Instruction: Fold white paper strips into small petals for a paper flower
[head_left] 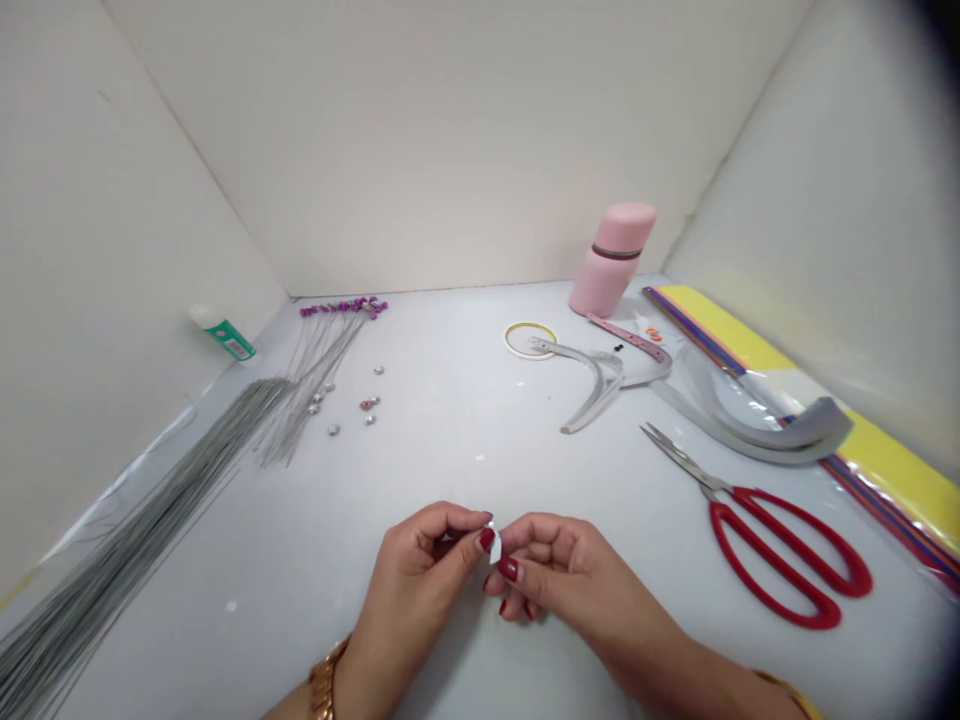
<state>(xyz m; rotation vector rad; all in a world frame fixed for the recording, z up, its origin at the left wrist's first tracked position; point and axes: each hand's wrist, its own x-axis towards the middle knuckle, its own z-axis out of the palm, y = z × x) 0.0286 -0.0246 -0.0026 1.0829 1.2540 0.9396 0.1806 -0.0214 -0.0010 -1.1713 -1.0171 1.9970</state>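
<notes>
Between my hands, low in the middle of the head view, is a small white strip (495, 548), which looks like paper or film. My left hand (420, 570) pinches its upper end between thumb and forefinger. Close against its lower right side, my right hand (570, 568) has thumb and forefinger drawn together on the strip, with the other fingers curled beneath. Fingertips hide part of the strip. Red-handled scissors (724, 490) lie with blades slightly apart to the right of my right hand.
A bundle of grey wires (172, 500) runs along the left, beyond it purple-tipped stems (345, 307). Small silvery pieces (334, 430) lie nearby. A green-and-white tube (225, 338) leans left. Back right: a tape ring (510, 350), grey strips (592, 375), a pink bottle (611, 260), coloured sheets (862, 440).
</notes>
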